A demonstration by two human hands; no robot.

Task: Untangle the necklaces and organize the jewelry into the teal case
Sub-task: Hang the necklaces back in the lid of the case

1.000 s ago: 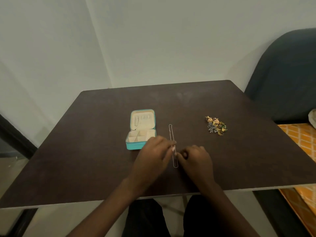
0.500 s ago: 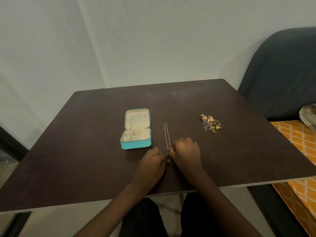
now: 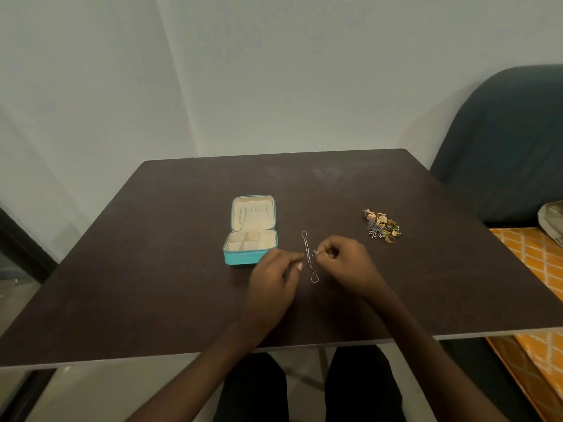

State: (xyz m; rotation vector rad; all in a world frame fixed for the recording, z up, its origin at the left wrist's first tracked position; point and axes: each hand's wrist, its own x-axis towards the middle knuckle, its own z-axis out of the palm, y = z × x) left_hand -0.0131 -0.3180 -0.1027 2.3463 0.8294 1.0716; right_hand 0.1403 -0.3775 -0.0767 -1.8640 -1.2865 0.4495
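Observation:
A thin silver necklace [image 3: 306,242] lies stretched lengthwise on the dark table [image 3: 158,269], with a small loop at its near end. My left hand [image 3: 275,277] pinches the chain at its middle from the left. My right hand [image 3: 345,261] pinches it from the right, fingertips almost meeting the left ones. The teal case [image 3: 243,258] stands open to the left of the chain, with cream compartments and a silver piece hung in its lid. A heap of gold and coloured jewelry [image 3: 382,226] sits to the right.
A dark blue chair back [image 3: 502,147] stands at the right beyond the table. An orange patterned cloth [image 3: 536,263] lies below it. The wall corner is behind the table. My legs show under the near edge.
Both hands shifted along the chain and closed in on its middle. The chain's near part is now bent into a small loop. The camera view drifted a little.

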